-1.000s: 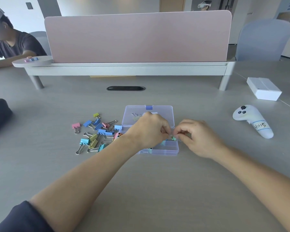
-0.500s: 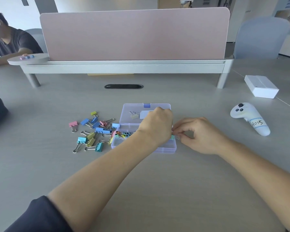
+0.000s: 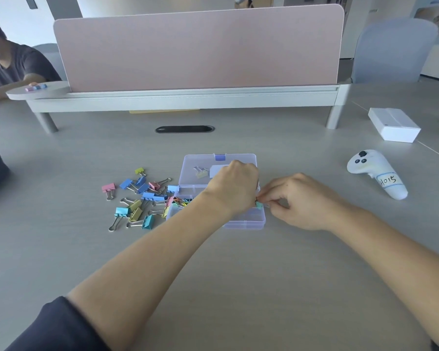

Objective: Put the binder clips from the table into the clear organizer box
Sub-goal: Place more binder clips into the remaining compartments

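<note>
My right hand point(image 3: 299, 201) pinches a teal binder clip point(image 3: 259, 205) at the right edge of the clear organizer box point(image 3: 243, 224), left hand point(image 3: 235, 188) curled over it, can't tell its grip.

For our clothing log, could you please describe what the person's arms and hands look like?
The left hand and right hand are both bare: no gloves, rings or watch show. A dark navy sleeve covers the left upper arm, and both forearms are uncovered.
</note>
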